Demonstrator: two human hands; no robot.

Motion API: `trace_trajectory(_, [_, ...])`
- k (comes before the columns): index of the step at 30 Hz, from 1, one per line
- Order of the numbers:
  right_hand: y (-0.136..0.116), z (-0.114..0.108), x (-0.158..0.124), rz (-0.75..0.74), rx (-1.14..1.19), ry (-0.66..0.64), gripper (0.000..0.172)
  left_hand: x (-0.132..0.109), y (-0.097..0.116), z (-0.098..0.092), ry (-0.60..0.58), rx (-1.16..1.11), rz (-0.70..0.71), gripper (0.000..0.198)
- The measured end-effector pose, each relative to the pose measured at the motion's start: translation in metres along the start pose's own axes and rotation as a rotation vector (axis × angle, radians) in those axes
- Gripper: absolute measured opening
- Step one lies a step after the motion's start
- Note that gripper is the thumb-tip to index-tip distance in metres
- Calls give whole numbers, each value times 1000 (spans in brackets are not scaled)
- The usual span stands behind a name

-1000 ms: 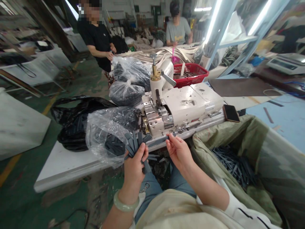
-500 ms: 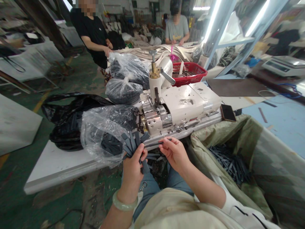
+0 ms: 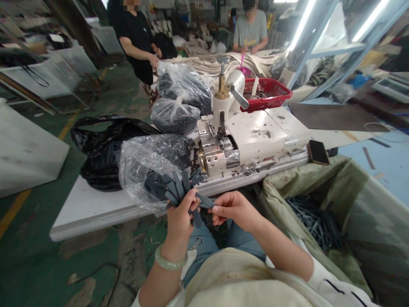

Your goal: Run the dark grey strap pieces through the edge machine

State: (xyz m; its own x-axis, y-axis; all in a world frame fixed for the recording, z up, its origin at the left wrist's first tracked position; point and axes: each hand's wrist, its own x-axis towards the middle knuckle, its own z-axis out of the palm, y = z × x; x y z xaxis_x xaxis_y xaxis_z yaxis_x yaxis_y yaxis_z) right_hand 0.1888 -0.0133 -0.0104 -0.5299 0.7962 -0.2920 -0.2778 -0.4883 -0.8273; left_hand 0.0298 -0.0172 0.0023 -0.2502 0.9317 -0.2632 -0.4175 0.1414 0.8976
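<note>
My left hand [image 3: 182,212] is closed round a fanned bunch of dark grey strips [image 3: 175,188], in front of an open clear plastic bag [image 3: 131,160] that holds more of them. Just to its right, my right hand [image 3: 230,207] pinches the end of one grey strip [image 3: 205,201] whose other end lies at the bunch. Behind both hands stands a cream machine [image 3: 255,136] with a metal head and a lever on top.
An open green sack [image 3: 275,181] with grey strips stands at the right. A black bag [image 3: 96,170], tied clear bags [image 3: 174,115], a phone [image 3: 318,152] and a red basket [image 3: 271,101] surround the machine. Two people stand or sit beyond the far side.
My right hand has come lower and now pinches a strip against the bunch; before, it held a thin strip up near the machine's edge. The whole view has shifted slightly.
</note>
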Motion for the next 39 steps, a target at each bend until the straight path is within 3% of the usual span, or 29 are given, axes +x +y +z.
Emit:
trace_trajectory(3, [-9,-7,2,112,260,65,29,4,11,-7,-48,-42,73,25])
trace_trajectory(8, [-17,-16,10,133,468,118,26,14,21,-26,26,-72,145,18])
trace_trajectory(11, [-17,-19,21,-1,327,228,22,17,21,-34,34,-64,110,22])
trace_trajectory(15, [-24,-28,45,-300,-55,470,31,17,18,-37,31,-32,73,27])
trace_trajectory(17, [-30,-33,56,-363,-138,526,33,16,18,-37,49,-15,68,27])
trace_trajectory(30, [-58,-47,84,-295,135,586,28,19,18,-37,92,-12,45,28])
trace_trajectory(35, [-55,-52,83,-376,105,655,28,18,18,-34,63,-30,59,29])
trace_trajectory(39, [-50,-64,70,-462,-96,788,28,18,18,-32,69,-34,47,31])
